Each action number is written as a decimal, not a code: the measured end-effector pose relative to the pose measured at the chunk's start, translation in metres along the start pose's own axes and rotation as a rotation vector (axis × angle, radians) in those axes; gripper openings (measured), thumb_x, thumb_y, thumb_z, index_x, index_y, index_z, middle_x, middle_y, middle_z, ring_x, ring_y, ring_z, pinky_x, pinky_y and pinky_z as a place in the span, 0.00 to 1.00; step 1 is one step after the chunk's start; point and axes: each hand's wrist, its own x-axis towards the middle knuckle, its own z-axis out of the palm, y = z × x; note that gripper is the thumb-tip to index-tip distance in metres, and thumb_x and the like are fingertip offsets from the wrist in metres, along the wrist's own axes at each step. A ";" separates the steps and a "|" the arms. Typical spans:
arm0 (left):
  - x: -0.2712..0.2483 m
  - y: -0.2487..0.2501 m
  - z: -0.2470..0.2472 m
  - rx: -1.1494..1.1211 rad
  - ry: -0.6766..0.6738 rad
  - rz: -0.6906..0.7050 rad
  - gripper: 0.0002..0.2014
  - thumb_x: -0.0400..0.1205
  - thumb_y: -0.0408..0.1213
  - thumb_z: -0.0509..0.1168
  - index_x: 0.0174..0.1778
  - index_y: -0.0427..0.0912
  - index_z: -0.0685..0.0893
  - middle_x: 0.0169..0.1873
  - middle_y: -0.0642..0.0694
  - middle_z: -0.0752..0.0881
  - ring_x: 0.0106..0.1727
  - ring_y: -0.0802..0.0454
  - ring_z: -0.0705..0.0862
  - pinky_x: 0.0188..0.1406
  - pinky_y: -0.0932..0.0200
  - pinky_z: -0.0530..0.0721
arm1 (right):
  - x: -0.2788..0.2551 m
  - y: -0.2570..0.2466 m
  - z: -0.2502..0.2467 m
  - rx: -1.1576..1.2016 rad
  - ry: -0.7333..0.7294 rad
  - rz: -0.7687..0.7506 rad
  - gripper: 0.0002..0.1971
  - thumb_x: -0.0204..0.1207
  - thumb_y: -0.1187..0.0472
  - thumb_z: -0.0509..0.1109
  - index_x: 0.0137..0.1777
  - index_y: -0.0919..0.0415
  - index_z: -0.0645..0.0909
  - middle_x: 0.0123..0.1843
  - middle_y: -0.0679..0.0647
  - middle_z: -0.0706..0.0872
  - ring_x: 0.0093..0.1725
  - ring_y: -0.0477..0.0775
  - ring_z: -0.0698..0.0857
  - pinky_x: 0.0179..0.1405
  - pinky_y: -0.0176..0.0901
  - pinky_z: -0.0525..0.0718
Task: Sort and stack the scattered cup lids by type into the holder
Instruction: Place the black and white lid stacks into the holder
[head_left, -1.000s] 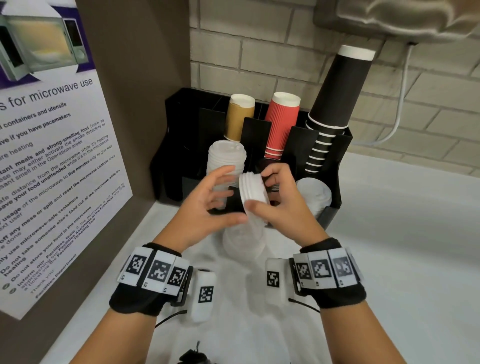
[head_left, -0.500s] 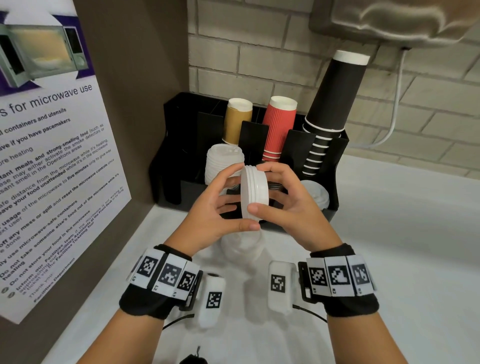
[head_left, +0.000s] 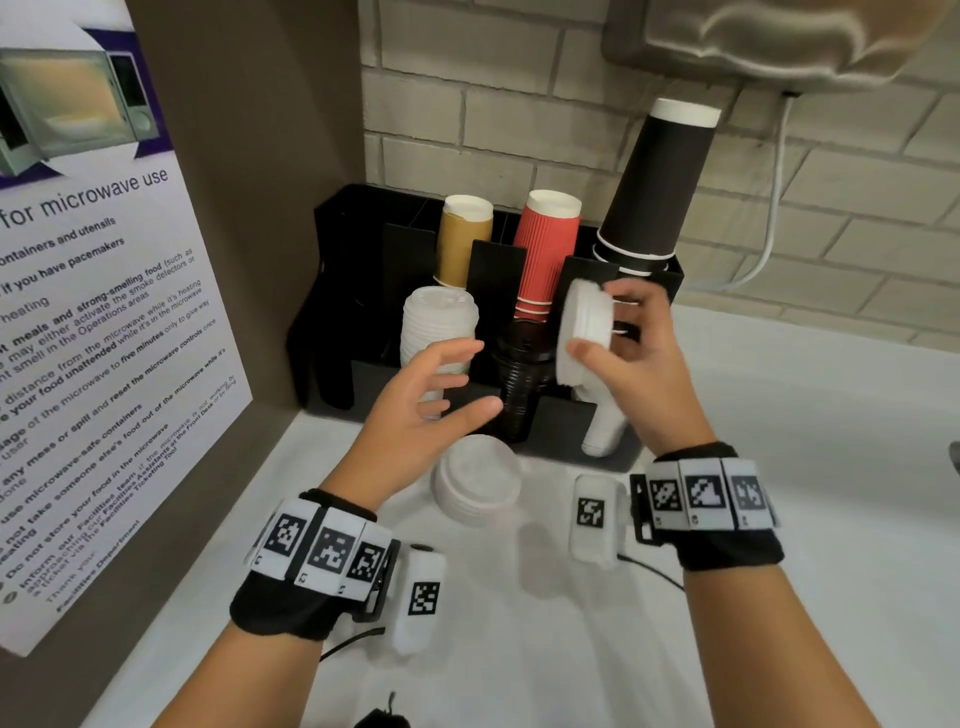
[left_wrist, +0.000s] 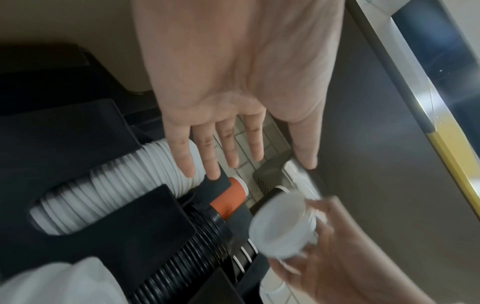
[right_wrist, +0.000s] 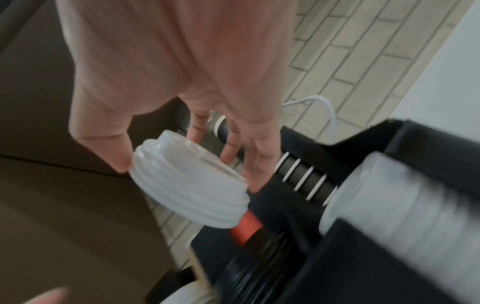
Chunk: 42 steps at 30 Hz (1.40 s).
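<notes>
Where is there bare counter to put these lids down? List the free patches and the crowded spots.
Free: the white counter right of the black holder, beyond the right hand. Also the strip between the poster and the loose lid stack.

Crowded: the holder's front slots, full of white lids and black lids. The left hand hovers there.

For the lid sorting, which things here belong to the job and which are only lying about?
Job:
- small lid stack in the right hand
- lid pile on the counter
- holder with white lids and black lids
- left hand, free

Not the job:
- cups: red, brown, black
- microwave poster
</notes>
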 end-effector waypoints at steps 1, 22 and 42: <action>0.000 -0.001 -0.003 0.002 0.023 0.002 0.24 0.70 0.52 0.72 0.63 0.64 0.79 0.64 0.63 0.81 0.64 0.64 0.81 0.68 0.45 0.81 | 0.008 0.005 -0.009 -0.043 0.049 0.003 0.26 0.66 0.61 0.78 0.59 0.44 0.70 0.57 0.45 0.80 0.57 0.54 0.85 0.47 0.40 0.86; 0.003 -0.015 -0.023 0.016 0.094 0.056 0.16 0.78 0.34 0.73 0.57 0.58 0.82 0.59 0.51 0.83 0.58 0.56 0.85 0.57 0.62 0.83 | 0.035 0.046 -0.044 -1.054 -0.334 0.128 0.36 0.61 0.59 0.79 0.69 0.45 0.70 0.69 0.53 0.70 0.66 0.59 0.73 0.57 0.52 0.62; 0.002 -0.017 -0.025 -0.003 0.116 0.061 0.16 0.79 0.33 0.72 0.57 0.57 0.82 0.59 0.49 0.83 0.57 0.52 0.85 0.55 0.61 0.83 | 0.006 0.032 -0.023 -1.255 -0.210 -0.096 0.30 0.66 0.60 0.74 0.70 0.50 0.73 0.64 0.54 0.74 0.63 0.60 0.72 0.57 0.56 0.70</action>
